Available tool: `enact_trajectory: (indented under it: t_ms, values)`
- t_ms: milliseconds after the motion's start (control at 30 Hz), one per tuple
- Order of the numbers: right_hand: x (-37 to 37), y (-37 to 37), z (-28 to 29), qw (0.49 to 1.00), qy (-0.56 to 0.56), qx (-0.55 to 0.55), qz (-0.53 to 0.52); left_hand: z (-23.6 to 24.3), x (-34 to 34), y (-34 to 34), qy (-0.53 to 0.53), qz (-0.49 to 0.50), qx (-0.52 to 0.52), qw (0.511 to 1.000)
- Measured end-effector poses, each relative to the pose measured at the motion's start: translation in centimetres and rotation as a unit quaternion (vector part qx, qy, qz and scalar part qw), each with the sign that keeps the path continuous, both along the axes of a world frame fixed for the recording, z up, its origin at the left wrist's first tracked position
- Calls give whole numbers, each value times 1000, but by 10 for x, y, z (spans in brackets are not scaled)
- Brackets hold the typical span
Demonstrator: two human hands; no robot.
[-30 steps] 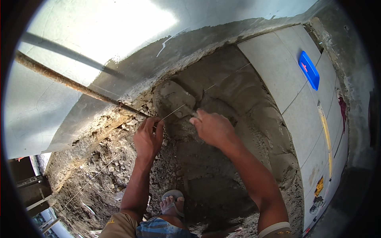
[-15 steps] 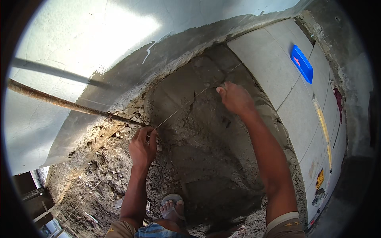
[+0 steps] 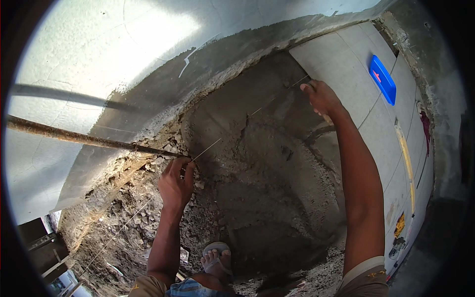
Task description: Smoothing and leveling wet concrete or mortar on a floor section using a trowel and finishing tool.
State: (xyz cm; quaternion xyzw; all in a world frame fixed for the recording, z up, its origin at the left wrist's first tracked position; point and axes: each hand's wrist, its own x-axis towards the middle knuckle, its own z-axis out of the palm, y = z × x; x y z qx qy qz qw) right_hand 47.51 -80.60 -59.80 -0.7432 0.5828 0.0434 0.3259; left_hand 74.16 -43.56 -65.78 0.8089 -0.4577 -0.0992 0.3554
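The thin, straight string (image 3: 206, 150) runs from the left hand (image 3: 175, 185), at eight o'clock, toward two; probably light, best pinched by fingertips. Whether the left fingers clamp it cannot be told; the right hand (image 3: 321, 99) wraps a handle (image 3: 327, 119).

Main room: over the wet mortar (image 3: 277, 173) between the two forearms, up to the left hand (image 3: 175, 182) and right hand (image 3: 322, 99). Thin string (image 3: 207, 149) cuts diagonally across; its height can't be judged. Rusty rod (image 3: 74, 137) blocks the upper left, its end at the left hand. Wall (image 3: 158, 94) bounds the far side. Foot (image 3: 216, 262) sits low between the arms. Tiles (image 3: 341, 64) give room on the right, around a blue tray (image 3: 382, 79).
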Motion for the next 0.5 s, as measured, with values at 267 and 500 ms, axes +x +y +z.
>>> enact_trajectory:
  t_ms: [267,500]
  values:
    - [12,38,4,991,-109,79,-27,4,0,0,7,-7,15,1000]
    - [59,156,-20,968,-124,-124,182,6,-2,2,-9,-12,3,1000]
